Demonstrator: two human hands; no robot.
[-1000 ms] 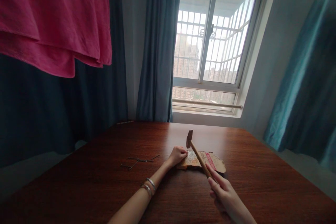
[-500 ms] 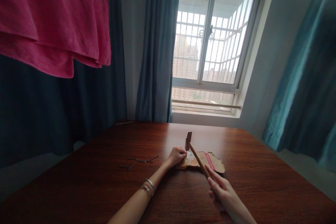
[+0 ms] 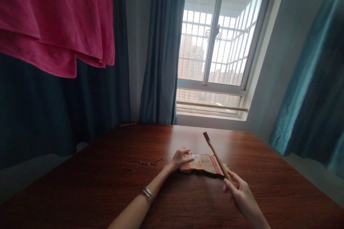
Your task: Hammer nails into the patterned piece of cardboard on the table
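My right hand (image 3: 240,188) is closed round the wooden handle of a hammer (image 3: 218,159). The hammer is raised, its head up and away from me. Under it lies a worn piece of cardboard (image 3: 204,162), dotted with many small holes and crossed by a pink-red strip. At the cardboard's left end is my left hand (image 3: 181,158), its thumb and fingers parted around a thin upright nail (image 3: 191,154). The fingers look clear of the nail. Left of that hand, several long dark nails (image 3: 145,164) lie crossed on the table.
The brown wooden table (image 3: 94,193) fills the lower view. Behind it are a barred window (image 3: 205,61) and a blue curtain (image 3: 161,53). A pink cloth (image 3: 61,25) hangs at upper left, and another curtain (image 3: 301,89) hangs on the right.
My right hand has drawn the hammer up and to the right, away from the nail. My left thumb and fingers have spread from a pinch.
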